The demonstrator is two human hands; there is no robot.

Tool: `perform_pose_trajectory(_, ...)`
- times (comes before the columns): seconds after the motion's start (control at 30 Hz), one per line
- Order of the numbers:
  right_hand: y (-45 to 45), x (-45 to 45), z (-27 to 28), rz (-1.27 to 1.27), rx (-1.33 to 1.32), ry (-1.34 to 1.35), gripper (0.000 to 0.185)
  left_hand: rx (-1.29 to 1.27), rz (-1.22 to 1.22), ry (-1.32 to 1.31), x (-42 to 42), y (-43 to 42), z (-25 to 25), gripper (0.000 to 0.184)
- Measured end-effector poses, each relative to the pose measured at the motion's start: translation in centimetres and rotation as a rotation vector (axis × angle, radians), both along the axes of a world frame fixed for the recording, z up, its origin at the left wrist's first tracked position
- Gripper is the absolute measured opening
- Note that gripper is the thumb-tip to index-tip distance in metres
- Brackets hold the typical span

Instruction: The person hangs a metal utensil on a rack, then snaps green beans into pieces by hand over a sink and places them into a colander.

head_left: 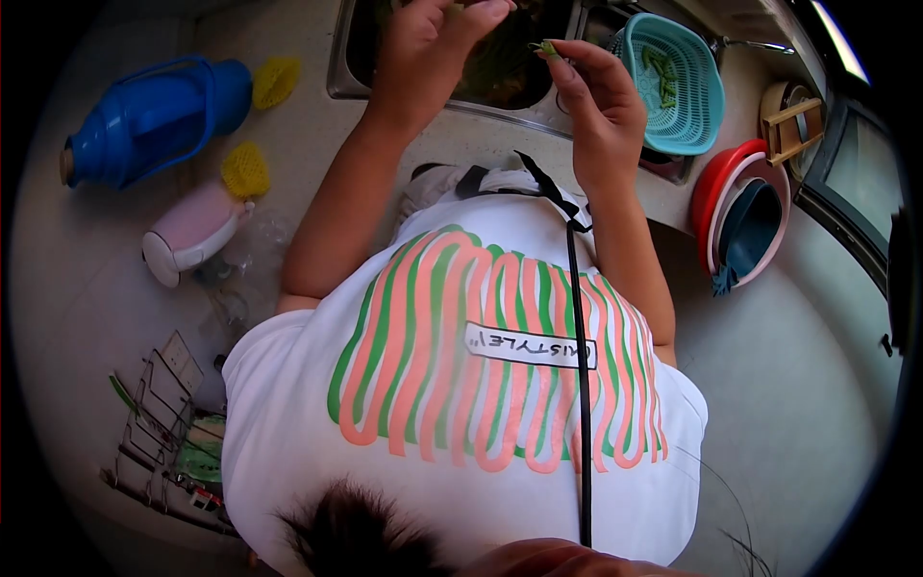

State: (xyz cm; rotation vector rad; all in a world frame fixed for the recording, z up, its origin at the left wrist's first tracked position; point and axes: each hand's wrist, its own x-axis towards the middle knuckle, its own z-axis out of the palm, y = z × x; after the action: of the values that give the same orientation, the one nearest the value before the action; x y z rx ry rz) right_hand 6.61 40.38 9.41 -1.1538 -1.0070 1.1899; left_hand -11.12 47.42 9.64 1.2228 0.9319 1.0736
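Observation:
My right hand (608,111) pinches a small green bean piece (548,48) between thumb and fingers, above the edge of the sink (519,117). My left hand (423,58) is over the same basin, its thumb and fingers drawn together near the top edge of the view. Part of it is cut off there, and anything between its fingertips cannot be made out. Dark green matter (505,62) lies in the basin beneath both hands. Just right of my right hand stands a turquoise colander (711,96) with several green bean pieces (661,77) inside.
On the left of the counter (332,125) lie a blue thermos (159,120), a pink kettle (197,226) and yellow netting (276,82). Red and pink basins (707,197) are stacked at right, beside a wooden-handled item (793,130). A wire rack (144,423) is at lower left.

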Motion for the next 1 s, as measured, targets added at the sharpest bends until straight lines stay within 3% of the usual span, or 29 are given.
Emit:
perform_pose_trajectory(0.1, 0.3, 0.2, 0.0, 0.018, 0.041, 0.025, 0.022, -0.146, -0.166, 0.195, -0.5, -0.8, 1.8, 0.018)
perform_pose_trajectory(0.13, 0.4, 0.2, -0.1, 0.026, 0.060, 0.028, 0.022, 0.081, -0.080, 0.176, -0.3, -0.9, 0.0, 0.019)
perform_pose_trajectory(0.17, 0.5, 0.3, -0.2, 0.035, 0.079, 0.031, 0.022, 0.091, -0.076, 0.202, -0.4, -1.0, -0.1, 0.019)
perform_pose_trajectory(0.27, 1.2, 1.1, -1.6, 0.030, 0.229, -0.259, 0.021, 0.135, -0.061, 0.278, -0.4, -1.2, -0.1, 0.020)
perform_pose_trajectory(0.37, 1.8, 1.4, -0.4, -0.011, 0.489, -0.845, 0.021, 0.159, -0.040, 0.349, -0.5, -1.3, 0.0, 0.019)
perform_pose_trajectory(0.4, 1.5, 0.9, 0.5, -0.023, 0.477, -0.871, 0.021, 0.142, -0.035, 0.375, -0.5, -1.5, 0.1, 0.018)
perform_pose_trajectory(0.73, 0.9, 0.3, -0.2, -0.010, 0.343, -0.581, 0.020, 0.127, -0.029, 0.328, 0.1, -1.9, 0.0, 0.016)
perform_pose_trajectory(0.83, 0.6, 0.4, -0.1, 0.005, 0.273, -0.492, 0.018, -0.002, -0.058, 0.290, 0.0, -2.1, -0.1, 0.017)
perform_pose_trajectory(1.0, -0.2, 0.5, 0.2, -0.004, 0.138, -0.212, 0.016, 0.067, -0.036, 0.342, 0.5, -2.1, -0.4, 0.019)
